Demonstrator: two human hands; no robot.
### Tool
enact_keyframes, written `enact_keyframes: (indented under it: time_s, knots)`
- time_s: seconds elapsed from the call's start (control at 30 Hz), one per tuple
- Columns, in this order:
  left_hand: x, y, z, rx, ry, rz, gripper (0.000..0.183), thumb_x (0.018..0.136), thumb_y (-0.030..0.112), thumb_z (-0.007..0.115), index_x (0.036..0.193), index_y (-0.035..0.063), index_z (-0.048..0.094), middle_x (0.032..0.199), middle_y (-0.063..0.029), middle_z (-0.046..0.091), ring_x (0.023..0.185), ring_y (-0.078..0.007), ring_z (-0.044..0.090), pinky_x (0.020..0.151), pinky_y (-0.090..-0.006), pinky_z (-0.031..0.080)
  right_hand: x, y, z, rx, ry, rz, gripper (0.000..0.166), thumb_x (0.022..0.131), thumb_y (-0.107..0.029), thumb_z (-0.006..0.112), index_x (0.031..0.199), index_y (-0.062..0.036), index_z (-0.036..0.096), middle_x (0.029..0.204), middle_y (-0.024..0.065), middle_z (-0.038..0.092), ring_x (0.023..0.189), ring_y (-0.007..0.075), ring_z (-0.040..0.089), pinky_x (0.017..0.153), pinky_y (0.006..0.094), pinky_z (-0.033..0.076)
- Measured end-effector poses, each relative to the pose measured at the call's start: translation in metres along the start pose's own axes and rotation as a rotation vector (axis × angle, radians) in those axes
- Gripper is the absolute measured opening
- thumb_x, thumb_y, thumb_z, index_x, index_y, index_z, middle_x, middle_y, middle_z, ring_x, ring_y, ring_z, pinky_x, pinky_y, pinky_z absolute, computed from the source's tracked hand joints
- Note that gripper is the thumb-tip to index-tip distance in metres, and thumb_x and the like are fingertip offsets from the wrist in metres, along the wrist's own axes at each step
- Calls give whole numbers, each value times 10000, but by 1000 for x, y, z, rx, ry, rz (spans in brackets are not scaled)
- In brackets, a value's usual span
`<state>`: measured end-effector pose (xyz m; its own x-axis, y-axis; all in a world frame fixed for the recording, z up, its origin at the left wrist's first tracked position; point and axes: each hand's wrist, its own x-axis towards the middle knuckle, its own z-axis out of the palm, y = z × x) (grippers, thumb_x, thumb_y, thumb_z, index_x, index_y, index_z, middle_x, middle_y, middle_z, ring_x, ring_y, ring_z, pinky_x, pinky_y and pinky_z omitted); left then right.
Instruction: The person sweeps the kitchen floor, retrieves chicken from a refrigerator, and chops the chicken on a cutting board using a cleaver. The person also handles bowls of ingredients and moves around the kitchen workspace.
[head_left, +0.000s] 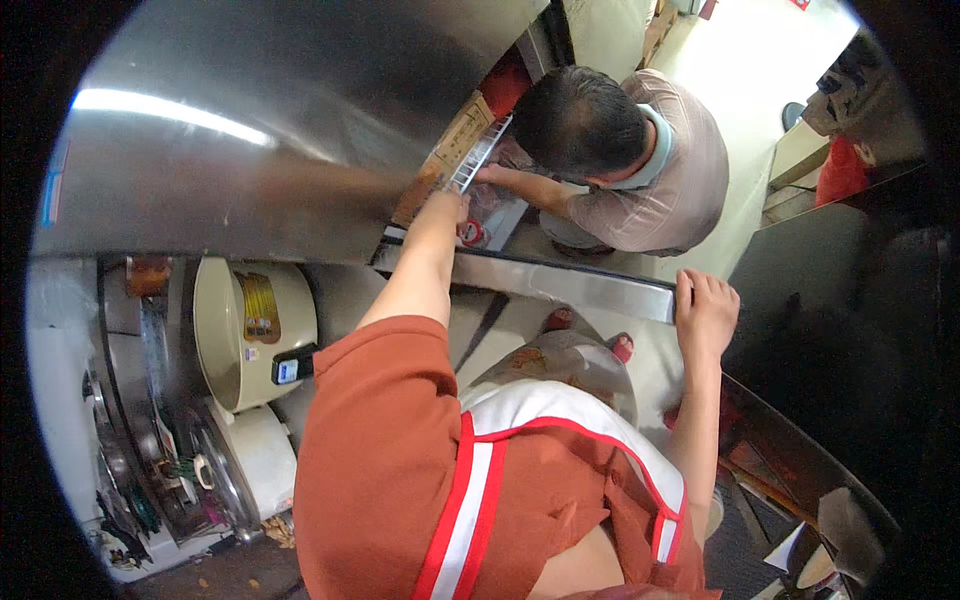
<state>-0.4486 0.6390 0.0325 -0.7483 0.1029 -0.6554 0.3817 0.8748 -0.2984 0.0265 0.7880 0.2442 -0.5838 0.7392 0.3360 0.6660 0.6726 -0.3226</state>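
My left hand (455, 201) reaches into an under-counter refrigerator and touches the near end of a white wire rack (482, 154); its fingertips are partly hidden, so the grip cannot be told. The co-worker's hand is at the same rack, farther along. Beside the rack lies a brown cardboard box (465, 135) bearing writing. A red and white round thing (471, 231) lies near my left wrist, by clear plastic bags. My right hand (705, 307) is closed over the outer edge of the open metal door (570, 286).
A co-worker (660, 172) crouches beyond the door, head bent close to the opening. A steel counter (262, 150) spans the upper left. Below it stand a cream rice cooker (255, 330) and a white appliance (259, 457). A dark panel (817, 277) rises on the right.
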Motion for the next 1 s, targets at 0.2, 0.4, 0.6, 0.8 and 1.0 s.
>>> enact_keyframes:
  time_s: [0.2, 0.4, 0.6, 0.8, 1.0]
  knots:
    - [-25, -14, -30, 221, 55, 278, 375, 777, 287, 567, 1091, 82, 565, 1110, -122, 562, 1014, -279, 542, 818, -366, 445, 3, -9, -1, 24, -43, 129, 180, 801, -235, 559, 845, -66, 601, 757, 61, 608, 734, 234, 559, 743, 360, 398]
    - [-51, -22, -45, 367, 23, 367, 444, 723, 296, 666, 1083, 57, 563, 1097, -159, 563, 990, -294, 558, 796, -378, 465, 4, -8, 1, 23, -29, 122, 165, 793, -221, 560, 830, -64, 595, 768, 74, 608, 731, 242, 558, 748, 363, 397]
    - [-77, -4, -62, 539, -68, 390, 656, 627, 429, 710, 1157, 105, 499, 1117, -135, 554, 982, -284, 550, 834, -375, 444, 3, -4, -1, 17, -8, 101, 159, 785, -216, 566, 833, -68, 597, 764, 77, 609, 729, 245, 561, 726, 367, 404]
    - [-145, 22, -62, 483, -348, 609, 461, 775, 452, 520, 1083, 116, 593, 941, -112, 623, 818, -269, 562, 761, -378, 427, 6, -2, -3, 30, -4, 47, 146, 773, -224, 565, 796, -82, 588, 726, 72, 597, 705, 255, 556, 708, 373, 404]
    - [-282, 7, -37, -508, 208, 942, 425, 818, 405, 508, 1085, 80, 567, 1019, -173, 592, 956, -300, 561, 810, -357, 424, 3, 4, 1, 50, 28, 15, 128, 780, -216, 555, 789, -93, 588, 721, 61, 597, 709, 246, 553, 727, 375, 397]
